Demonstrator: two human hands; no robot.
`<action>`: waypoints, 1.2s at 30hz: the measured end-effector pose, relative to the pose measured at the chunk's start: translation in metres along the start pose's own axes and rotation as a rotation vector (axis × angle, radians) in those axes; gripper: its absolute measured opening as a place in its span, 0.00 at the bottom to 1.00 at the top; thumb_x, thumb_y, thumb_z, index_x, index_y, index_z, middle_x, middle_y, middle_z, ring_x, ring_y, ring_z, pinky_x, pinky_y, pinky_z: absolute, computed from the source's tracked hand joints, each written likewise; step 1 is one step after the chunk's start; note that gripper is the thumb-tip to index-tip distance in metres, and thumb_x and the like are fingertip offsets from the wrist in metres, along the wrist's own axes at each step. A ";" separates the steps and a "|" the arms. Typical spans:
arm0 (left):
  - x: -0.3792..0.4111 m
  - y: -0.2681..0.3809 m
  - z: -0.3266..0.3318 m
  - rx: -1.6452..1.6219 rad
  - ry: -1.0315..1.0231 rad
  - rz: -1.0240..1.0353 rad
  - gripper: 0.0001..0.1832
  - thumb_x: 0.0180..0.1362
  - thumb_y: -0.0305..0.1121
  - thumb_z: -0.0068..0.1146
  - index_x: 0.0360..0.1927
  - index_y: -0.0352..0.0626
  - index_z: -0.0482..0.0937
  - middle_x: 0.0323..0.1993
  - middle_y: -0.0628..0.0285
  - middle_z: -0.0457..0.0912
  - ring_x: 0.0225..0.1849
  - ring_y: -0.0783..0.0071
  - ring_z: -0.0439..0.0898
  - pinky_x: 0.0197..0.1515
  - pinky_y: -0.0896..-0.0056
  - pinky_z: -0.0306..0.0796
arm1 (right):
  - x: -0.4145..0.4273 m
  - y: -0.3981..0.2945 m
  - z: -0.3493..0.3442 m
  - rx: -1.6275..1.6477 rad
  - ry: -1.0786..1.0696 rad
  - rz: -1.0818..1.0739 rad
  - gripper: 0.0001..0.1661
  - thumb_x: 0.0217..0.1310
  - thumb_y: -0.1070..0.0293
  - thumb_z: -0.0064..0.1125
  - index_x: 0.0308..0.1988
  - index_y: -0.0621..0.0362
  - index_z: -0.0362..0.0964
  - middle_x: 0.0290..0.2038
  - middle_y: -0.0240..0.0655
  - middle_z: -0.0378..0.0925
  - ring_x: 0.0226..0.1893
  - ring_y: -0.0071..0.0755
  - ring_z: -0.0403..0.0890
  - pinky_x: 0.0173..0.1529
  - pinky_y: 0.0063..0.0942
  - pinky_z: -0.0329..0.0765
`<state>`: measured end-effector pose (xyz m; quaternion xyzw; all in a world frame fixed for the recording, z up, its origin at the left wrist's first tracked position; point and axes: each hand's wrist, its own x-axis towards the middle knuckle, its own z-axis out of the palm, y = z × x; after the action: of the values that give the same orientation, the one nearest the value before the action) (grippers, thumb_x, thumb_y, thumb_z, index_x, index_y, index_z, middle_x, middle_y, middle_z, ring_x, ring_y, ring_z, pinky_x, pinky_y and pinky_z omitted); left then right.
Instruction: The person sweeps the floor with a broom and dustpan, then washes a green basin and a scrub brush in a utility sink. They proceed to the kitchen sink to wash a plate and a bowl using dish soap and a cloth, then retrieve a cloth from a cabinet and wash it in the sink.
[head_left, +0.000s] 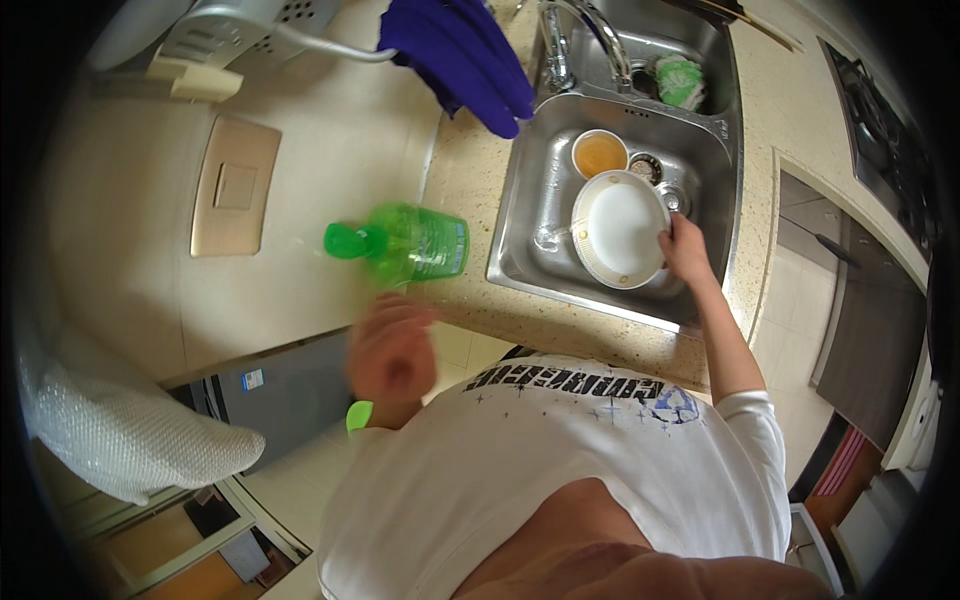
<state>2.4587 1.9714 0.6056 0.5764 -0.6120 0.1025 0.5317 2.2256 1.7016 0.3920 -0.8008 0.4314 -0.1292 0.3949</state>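
Observation:
My right hand (686, 246) grips the rim of a white shallow bowl (624, 229) with a patterned border, held over the basin of a stainless steel sink (544, 266). Behind it in the basin sits a white bowl (600, 154) of amber liquid, close to the drain strainer (646, 169). My left hand (394, 345) is motion-blurred in front of the counter's near edge, just below a green detergent bottle (420, 244) with a green cap. Its fingers look bent, but blur hides whether they are closed; I see nothing held in it.
A chrome faucet (559, 56) rises at the back of the sink. Purple rubber gloves (469, 64) hang at the upper left. The second basin contains a green and white cloth or bag (680, 81). A gas hob (874, 112) lies at right, and bubble wrap (142, 427) hangs at lower left.

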 end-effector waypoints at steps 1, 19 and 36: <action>0.005 -0.002 -0.013 -0.004 0.120 0.084 0.07 0.48 0.16 0.48 0.33 0.30 0.73 0.26 0.53 0.77 0.28 0.63 0.77 0.32 0.67 0.72 | -0.008 -0.018 -0.016 0.226 -0.088 0.177 0.12 0.52 0.72 0.48 0.38 0.66 0.67 0.25 0.44 0.75 0.22 0.36 0.78 0.20 0.30 0.75; 0.044 -0.079 -0.031 -0.077 -0.150 -0.740 0.13 0.62 0.29 0.42 0.42 0.29 0.75 0.36 0.55 0.80 0.39 0.71 0.78 0.45 0.76 0.70 | -0.044 -0.203 -0.029 0.970 -0.357 0.128 0.17 0.55 0.67 0.53 0.46 0.61 0.67 0.31 0.30 0.75 0.26 0.18 0.75 0.22 0.16 0.74; 0.036 -0.078 -0.029 0.028 -0.033 -0.698 0.12 0.60 0.30 0.47 0.42 0.33 0.77 0.36 0.59 0.80 0.38 0.74 0.78 0.42 0.78 0.69 | -0.050 -0.172 0.003 1.101 -0.339 0.182 0.16 0.55 0.69 0.53 0.45 0.63 0.67 0.30 0.31 0.75 0.24 0.17 0.75 0.21 0.14 0.74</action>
<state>2.5461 1.9472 0.6075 0.7597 -0.3851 -0.0863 0.5168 2.2990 1.7968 0.5244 -0.4468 0.2984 -0.1702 0.8261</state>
